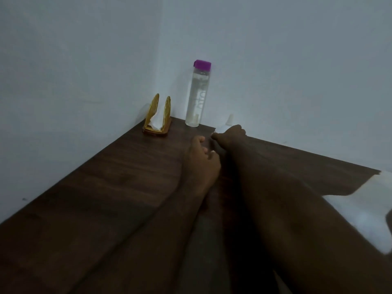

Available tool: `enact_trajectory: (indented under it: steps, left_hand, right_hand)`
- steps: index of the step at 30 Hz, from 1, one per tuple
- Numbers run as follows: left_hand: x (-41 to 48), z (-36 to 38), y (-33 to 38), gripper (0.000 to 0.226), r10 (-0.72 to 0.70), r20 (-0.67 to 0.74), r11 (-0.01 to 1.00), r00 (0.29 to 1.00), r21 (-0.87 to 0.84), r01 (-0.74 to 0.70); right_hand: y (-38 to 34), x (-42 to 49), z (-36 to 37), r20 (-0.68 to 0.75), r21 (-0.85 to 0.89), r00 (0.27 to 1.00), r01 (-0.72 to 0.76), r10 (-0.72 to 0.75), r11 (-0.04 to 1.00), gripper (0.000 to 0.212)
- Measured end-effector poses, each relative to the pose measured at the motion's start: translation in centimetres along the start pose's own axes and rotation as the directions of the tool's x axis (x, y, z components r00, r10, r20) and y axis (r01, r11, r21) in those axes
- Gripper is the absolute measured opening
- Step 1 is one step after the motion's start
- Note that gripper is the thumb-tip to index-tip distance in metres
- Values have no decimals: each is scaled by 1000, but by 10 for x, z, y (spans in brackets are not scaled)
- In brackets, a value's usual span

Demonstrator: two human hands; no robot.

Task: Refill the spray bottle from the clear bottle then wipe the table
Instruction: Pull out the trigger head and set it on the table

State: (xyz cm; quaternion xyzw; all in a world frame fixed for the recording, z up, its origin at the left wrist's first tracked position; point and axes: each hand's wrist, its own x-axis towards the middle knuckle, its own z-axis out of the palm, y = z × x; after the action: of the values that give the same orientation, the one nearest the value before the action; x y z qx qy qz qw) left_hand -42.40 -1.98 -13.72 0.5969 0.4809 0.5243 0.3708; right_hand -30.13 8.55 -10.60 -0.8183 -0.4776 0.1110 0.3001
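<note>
a: where does the tall clear plastic bottle with the purple cap point(198, 93) stand?

b: upright in the table's far corner, just above the middle of the frame, cap on and nearly full by the look of it. i judge it fairly heavy, stiff-walled and smooth, so take it round the mid-body, not by the cap.

a: and the spray bottle?

b: only a pale whitish spray bottle point(225, 125) shows, right of the clear one, mostly hidden. the right hand point(233, 134) has its fingers curled about it, it seems, but blur stops me being sure. likely light if empty; hold the body while unscrewing the head.

a: the left hand point(201, 158)?

b: near the middle, just beside the right one, fingers loosely curled, holding nothing i can see.

a: something for wiping?

b: white tissues in a gold napkin holder point(157, 122), left of the clear bottle on the dark wooden table point(89, 209). soft, they tear easily.
</note>
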Motion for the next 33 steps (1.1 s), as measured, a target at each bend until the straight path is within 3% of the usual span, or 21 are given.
enact_trajectory:
  steps: [4,9,13,15,17,21,25,27,30,33]
  left_hand:
    - [1,0,-1,45,-18,11,1000,1000,2,18]
    - [-1,-1,2,47,-9,7,1000,1000,29,9]
    - [-5,-4,9,51,-14,22,999,1000,47,13]
    - [-8,-6,12,54,-29,25,999,999,42,28]
    - [-13,-9,17,54,-47,11,998,999,36,46]
    - [-20,-10,27,45,-92,-20,996,996,-3,92]
    - [-44,-11,44,39,-36,0,995,999,-88,35]
    - [-67,-5,57,35,-7,2,985,1000,-173,7]
    - [-96,12,75,28,50,-47,959,998,-276,-62]
    - [-116,31,90,30,174,-65,949,983,-255,-185]
  right_hand:
    - [-1,10,12,-77,-94,996,-49,42,994,83]
    - [1,8,19,-171,-102,985,-1,-16,995,54]
    - [-5,-10,10,-64,-18,998,10,-11,1000,48]
    - [-4,-32,-4,66,-90,993,101,-95,991,55]
    - [3,-59,-22,108,-94,980,180,-170,979,70]
    - [12,-117,-51,90,80,953,284,-291,955,69]
    - [25,-170,-86,94,285,965,209,-244,935,49]
    - [38,-194,-110,17,344,969,226,-247,911,42]
    - [56,-221,-144,-62,406,966,253,-250,878,50]
    - [76,-240,-171,-138,456,960,279,-242,845,62]
